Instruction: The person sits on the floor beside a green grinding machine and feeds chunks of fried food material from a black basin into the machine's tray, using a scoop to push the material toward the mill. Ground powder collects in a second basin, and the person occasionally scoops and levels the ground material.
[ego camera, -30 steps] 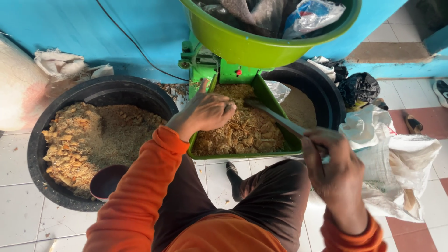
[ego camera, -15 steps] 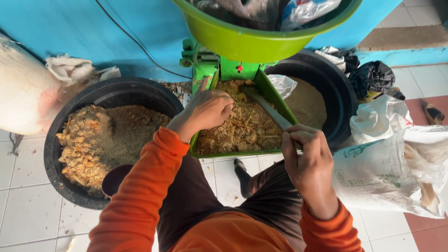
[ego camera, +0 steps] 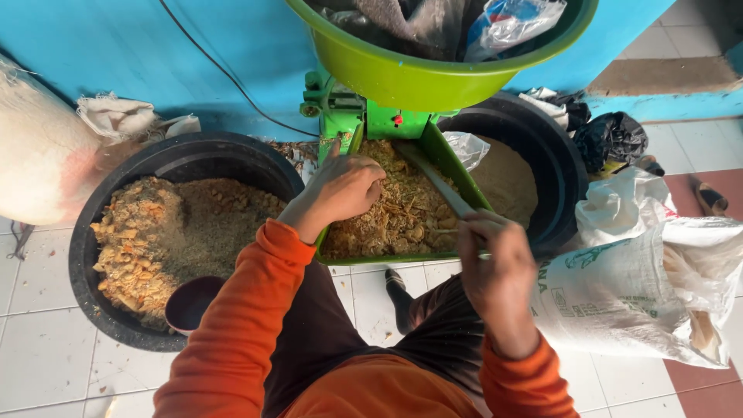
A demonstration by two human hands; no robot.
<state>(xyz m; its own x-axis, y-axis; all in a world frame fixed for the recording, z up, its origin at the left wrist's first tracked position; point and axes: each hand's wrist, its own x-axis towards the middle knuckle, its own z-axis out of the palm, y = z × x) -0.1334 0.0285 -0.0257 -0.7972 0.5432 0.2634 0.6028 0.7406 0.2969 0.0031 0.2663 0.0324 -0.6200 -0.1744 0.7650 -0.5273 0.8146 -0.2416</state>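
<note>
Dry feed mix [ego camera: 402, 220], a loose heap of tan husks, flakes and crumbs, fills the green tray [ego camera: 457, 172] that slopes out from under the green grinding machine [ego camera: 364, 116]. It looks light and crumbly, with no stiffness of its own: it would spill through loose fingers, so it is best raked or pushed in small amounts, or scooped with a cupped palm, rather than pinched. The flakes seem brittle but nothing here is fragile in a way that matters.

The left hand [ego camera: 344, 190] rests on the mix near the tray's upper left corner, fingers curled loosely into the heap, gripping nothing solid. The right hand [ego camera: 495, 259] is closed around the lower end of a flat grey stick [ego camera: 437, 182], which lies slantwise across the tray's right side with its far end toward the machine's mouth. The stick looks stiff and light, and its near end is the sensible place to hold it.

A black tub [ego camera: 116, 232] of the same mix stands on the floor left of the tray, with a dark scoop [ego camera: 193, 302] at its near rim; a second black tub [ego camera: 542, 155] of finer meal stands to the right, beside a white sack [ego camera: 635, 286].

Against the picture half a second back, the right hand has drawn a little lower and nearer the body along the stick; the left hand sits much as it did.
</note>
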